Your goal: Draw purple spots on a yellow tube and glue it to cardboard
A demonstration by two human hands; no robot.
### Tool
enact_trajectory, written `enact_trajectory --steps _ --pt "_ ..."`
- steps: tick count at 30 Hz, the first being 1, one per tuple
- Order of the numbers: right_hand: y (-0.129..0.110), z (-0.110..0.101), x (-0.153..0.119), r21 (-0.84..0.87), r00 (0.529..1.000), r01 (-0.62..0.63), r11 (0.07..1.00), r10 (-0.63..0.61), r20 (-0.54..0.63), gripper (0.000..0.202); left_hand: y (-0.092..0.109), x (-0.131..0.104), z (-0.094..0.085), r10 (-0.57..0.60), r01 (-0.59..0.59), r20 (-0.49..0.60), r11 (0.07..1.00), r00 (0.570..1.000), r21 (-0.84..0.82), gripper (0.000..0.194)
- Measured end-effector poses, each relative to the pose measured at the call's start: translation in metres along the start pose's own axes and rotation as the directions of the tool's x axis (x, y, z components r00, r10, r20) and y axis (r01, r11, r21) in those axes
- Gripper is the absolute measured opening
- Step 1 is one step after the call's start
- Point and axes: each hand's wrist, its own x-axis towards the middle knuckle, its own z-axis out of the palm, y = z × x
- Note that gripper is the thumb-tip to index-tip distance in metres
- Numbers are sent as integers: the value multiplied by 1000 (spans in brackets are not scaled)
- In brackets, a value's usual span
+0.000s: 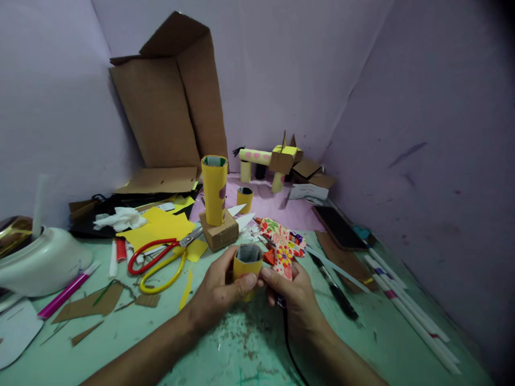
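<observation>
My left hand is closed around a short yellow paper tube, held upright with its open end up. My right hand grips a glue gun with a floral-patterned body, its black cord hanging down toward the front edge. The fingertips of both hands nearly meet beside the tube. Just behind them, a tall yellow tube with a purple patch stands on a small cardboard block. Another short yellow tube stands farther back.
Scissors with red and yellow handles lie left, near yellow paper. A white pot stands far left. Behind are a cardboard box and a giraffe-like figure. A phone, black-handled knife and white sticks lie right.
</observation>
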Motion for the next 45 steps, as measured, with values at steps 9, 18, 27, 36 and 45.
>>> enact_trajectory --steps 9,18,27,36,45 --pt "-8 -4 4 -43 995 68 997 -70 -64 47 -13 6 0 -155 155 20 954 988 -258 47" --pt "-6 -8 4 -88 996 88 992 -87 22 49 -5 1 -3 -116 107 120 991 986 75 39" --pt "-7 -1 -1 -213 988 107 971 -129 -90 42 -7 1 11 -69 79 -46 962 997 261 38" --pt "-34 -46 0 -432 950 244 868 -303 -72 20 -5 6 -5 42 14 -151 936 988 352 21" --pt "-35 -67 -14 -530 971 232 816 -167 168 19 -9 8 -10 110 -36 -141 892 984 450 23"
